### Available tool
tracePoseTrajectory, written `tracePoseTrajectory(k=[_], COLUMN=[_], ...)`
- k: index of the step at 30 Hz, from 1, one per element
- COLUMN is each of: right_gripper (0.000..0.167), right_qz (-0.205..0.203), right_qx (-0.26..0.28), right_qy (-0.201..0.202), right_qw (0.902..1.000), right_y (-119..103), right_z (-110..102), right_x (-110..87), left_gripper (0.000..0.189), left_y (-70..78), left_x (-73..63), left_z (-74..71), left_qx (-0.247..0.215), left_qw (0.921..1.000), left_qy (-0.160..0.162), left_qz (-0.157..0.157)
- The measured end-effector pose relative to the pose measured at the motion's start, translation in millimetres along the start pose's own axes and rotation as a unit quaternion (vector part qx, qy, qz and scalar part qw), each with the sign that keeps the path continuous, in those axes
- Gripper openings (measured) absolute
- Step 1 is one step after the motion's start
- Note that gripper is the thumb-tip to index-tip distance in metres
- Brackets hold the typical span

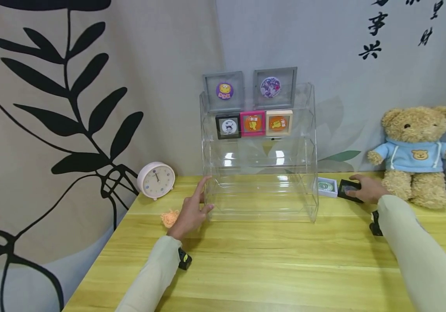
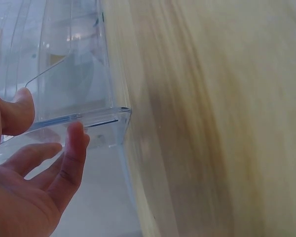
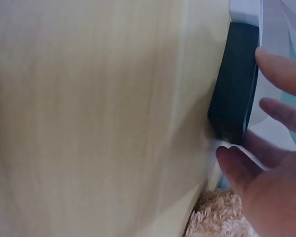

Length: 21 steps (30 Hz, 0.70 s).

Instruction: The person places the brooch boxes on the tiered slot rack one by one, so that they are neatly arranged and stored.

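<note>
A clear tiered acrylic display rack stands mid-table. My left hand is at its left side, and in the left wrist view the spread fingers touch the clear side panel. My right hand reaches over a small black framed box lying flat on the table. In the right wrist view, one fingertip meets the edge of the black box, while another fingertip is near its end. A white framed box lies beside it, next to the rack.
Two grey frames with round badges stand on the rack's top tier. Below them sit black, pink and cream small frames. A round clock and an orange fuzzy item are at left. A teddy bear sits at right.
</note>
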State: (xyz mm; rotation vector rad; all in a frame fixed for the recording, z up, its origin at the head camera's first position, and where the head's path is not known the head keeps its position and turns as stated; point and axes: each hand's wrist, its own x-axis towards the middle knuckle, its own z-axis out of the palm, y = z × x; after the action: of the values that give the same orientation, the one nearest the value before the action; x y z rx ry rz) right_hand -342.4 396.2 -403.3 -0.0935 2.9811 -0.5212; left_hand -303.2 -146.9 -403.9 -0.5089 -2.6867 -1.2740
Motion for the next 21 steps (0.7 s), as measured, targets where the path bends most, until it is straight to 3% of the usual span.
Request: tracePoseTrajectory(k=[8,14,16,19,21], right_gripper=[0.083,0.076,0.074,0.063,0.043], right_qz=[-0.005,-0.011,-0.01,-0.008,-0.007], right_qx=[0.005,0.06,0.1,0.21,0.3], right_qy=[0.069,0.111,0.109,0.089,0.062], right_qw=[0.9976,0.992,0.989,0.9737,0.9519], right_y=[-5.8,4.6,9.5,13.5,15.6], right_z=[0.8,5.8,4.7,-1.0,-6.8], right_x=[-3.1,-13.2,-16.6,-21.0,-23.4], left_gripper=[0.088,0.088,0.089,0.091,0.091], left_y=[1.4,-0.7,-0.7,-0.3,0.2], left_x=[-0.1,0.0,-0.4,-0.4,0.1], left_z=[-3.6,1.8,3.0,2.6,1.1], left_qx=[0.006,0.004,0.001,0.003,0.006], left_qw=[0.9999,1.0,1.0,1.0,0.9999], left_qy=[0.008,0.001,0.001,0.009,0.014], left_qz=[-0.005,0.004,0.003,0.0,0.001])
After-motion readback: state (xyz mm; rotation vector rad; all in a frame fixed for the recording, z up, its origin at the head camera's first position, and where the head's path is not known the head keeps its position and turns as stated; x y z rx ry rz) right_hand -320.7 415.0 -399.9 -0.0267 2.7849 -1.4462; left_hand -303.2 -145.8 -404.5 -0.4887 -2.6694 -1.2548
